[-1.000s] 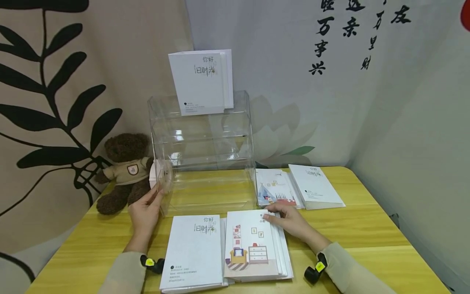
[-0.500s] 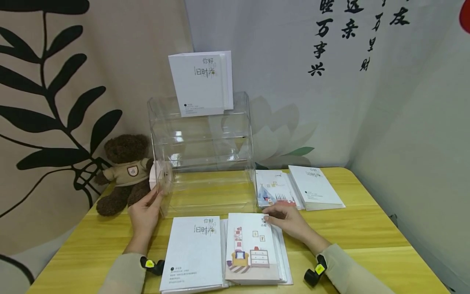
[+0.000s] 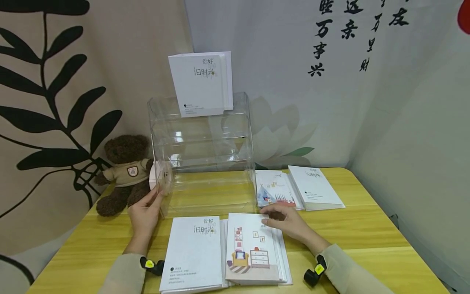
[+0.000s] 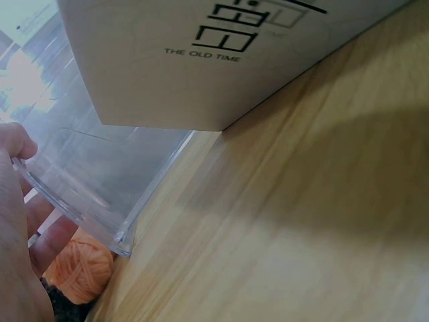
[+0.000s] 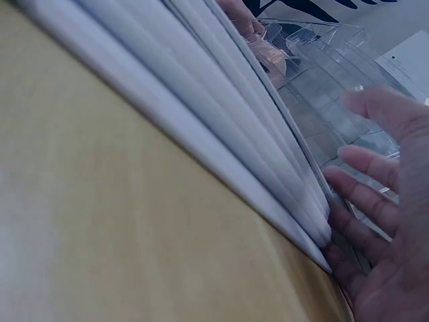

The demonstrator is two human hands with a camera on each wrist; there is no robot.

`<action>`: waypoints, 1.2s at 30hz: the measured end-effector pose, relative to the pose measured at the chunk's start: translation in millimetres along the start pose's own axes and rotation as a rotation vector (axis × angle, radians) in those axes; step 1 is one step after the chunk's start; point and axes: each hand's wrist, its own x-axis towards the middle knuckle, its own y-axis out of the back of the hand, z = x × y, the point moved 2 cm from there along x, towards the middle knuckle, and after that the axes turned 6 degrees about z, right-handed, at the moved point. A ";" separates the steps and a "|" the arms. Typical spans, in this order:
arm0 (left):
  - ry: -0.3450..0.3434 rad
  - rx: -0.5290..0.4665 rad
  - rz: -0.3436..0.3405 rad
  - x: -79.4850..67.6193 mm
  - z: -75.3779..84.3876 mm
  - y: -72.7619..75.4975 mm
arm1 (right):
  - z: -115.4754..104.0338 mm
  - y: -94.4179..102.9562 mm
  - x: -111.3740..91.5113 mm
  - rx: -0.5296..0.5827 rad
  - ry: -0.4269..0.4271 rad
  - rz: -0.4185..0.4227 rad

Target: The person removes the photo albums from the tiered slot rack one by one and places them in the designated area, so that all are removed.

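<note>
My left hand (image 3: 145, 216) grips the lower left edge of a clear plastic display rack (image 3: 213, 165); in the left wrist view the thumb and fingers lie on opposite sides of its panel (image 4: 94, 188). In front of the rack lie two stacks of white notebooks. The top notebook on the left (image 3: 194, 253) has printed characters; the right one (image 3: 247, 249) shows a drawn chair and dresser. At the right stack's upper right corner, my right hand (image 3: 288, 224) touches the notebook ends with relaxed fingers. Its thumb stands away from the notebooks in the right wrist view.
White notebooks (image 3: 202, 85) stand on the rack's top tier. More notebooks (image 3: 317, 190) lie right of the rack. A brown teddy bear (image 3: 126, 175) sits to its left, near a white round object (image 3: 159, 175). An orange yarn ball (image 4: 82, 268) shows beyond the left hand.
The top notebook of the right stack has shifted slightly toward me, and the stack's right side has drawn in a little. My right hand has moved slightly left. My left hand has stayed put.
</note>
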 end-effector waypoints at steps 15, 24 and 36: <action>-0.031 -0.004 0.004 2.8 0.3 -0.3 | -5.2 2.0 -0.2 0.078 0.134 -0.012; -0.043 0.015 0.013 2.9 -3.0 0.2 | -9.3 2.3 0.1 0.151 0.150 0.012; -0.050 0.026 0.024 1.2 -4.1 -0.3 | -14.3 5.3 1.1 0.256 0.122 0.081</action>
